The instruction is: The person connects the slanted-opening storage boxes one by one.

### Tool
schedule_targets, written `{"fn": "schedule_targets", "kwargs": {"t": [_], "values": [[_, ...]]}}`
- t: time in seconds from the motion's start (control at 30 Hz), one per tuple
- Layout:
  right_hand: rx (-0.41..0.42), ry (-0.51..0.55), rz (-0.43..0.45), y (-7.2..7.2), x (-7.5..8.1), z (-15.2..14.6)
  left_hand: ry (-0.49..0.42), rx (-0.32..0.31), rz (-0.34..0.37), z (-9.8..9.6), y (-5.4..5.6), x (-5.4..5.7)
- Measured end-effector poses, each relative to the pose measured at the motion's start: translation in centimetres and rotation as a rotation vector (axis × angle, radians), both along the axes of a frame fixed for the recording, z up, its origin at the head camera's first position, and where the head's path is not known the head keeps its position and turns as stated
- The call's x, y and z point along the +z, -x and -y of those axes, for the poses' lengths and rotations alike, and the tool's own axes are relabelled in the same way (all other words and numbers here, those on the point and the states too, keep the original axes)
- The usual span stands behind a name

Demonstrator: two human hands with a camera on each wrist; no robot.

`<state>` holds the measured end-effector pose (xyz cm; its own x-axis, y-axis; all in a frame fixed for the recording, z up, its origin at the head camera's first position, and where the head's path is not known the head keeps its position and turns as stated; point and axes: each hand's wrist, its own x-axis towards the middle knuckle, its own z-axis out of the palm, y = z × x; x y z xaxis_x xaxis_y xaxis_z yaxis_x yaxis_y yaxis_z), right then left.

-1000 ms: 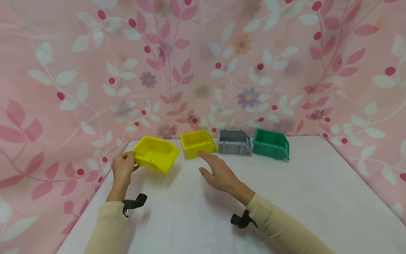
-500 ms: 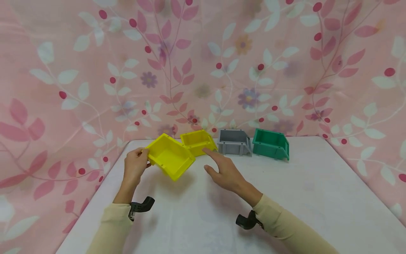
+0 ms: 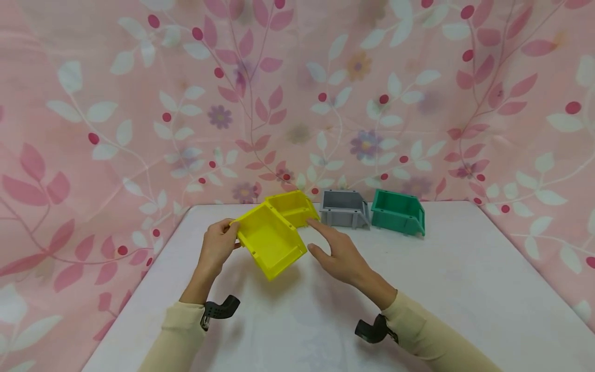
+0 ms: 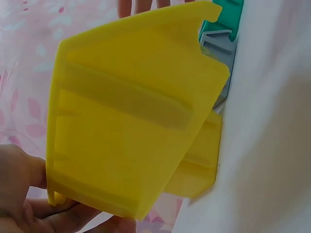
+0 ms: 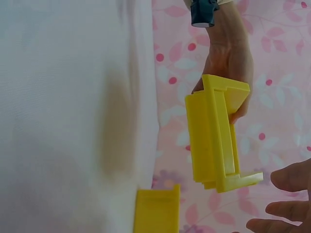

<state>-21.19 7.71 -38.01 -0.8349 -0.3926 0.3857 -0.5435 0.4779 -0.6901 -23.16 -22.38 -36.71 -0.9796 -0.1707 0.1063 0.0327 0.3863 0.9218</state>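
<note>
My left hand [image 3: 217, 247] grips the back edge of a yellow storage bin [image 3: 269, 240], which is tilted and raised above the table. In the left wrist view the side wall of this held bin [image 4: 126, 111] fills most of the picture, with thumb and fingers pinching its lower left end. Just right of the held bin is my right hand [image 3: 343, 257], its fingers extended and apart from that bin. A second yellow bin [image 3: 297, 206] stands upright behind, partly covered by the held one. In the right wrist view, spread fingertips [image 5: 291, 177] show beside the held bin.
A grey bin [image 3: 344, 209] and a green bin [image 3: 398, 213] stand in a row to the right of the standing yellow bin. They sit along the back of the white-covered table [image 3: 446, 289]. A pink floral curtain [image 3: 297, 103] hangs behind.
My left hand has moved right and slightly toward me, carrying the yellow bin, which has tilted further and now overlaps the standing one. The right hand has drifted slightly right and down.
</note>
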Motion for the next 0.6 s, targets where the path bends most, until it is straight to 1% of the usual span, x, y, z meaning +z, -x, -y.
{"fn": "schedule_targets", "kwargs": {"t": [0.1,0.37,0.5,0.6], "values": [[-0.002,0.000,0.006,-0.4,0.1,-0.2,-0.010,-0.032,0.014,-0.4,0.0,-0.1],[0.014,0.000,-0.002,-1.3,0.2,-0.9,0.007,-0.113,0.040,-1.6,0.1,-0.5],[0.005,-0.001,0.001,-1.7,0.1,-1.7,0.005,-0.139,0.054,-2.3,0.0,-0.8],[-0.010,0.002,0.001,-1.8,0.0,-2.1,0.003,-0.170,0.054,-2.7,-0.1,-1.1]]}}
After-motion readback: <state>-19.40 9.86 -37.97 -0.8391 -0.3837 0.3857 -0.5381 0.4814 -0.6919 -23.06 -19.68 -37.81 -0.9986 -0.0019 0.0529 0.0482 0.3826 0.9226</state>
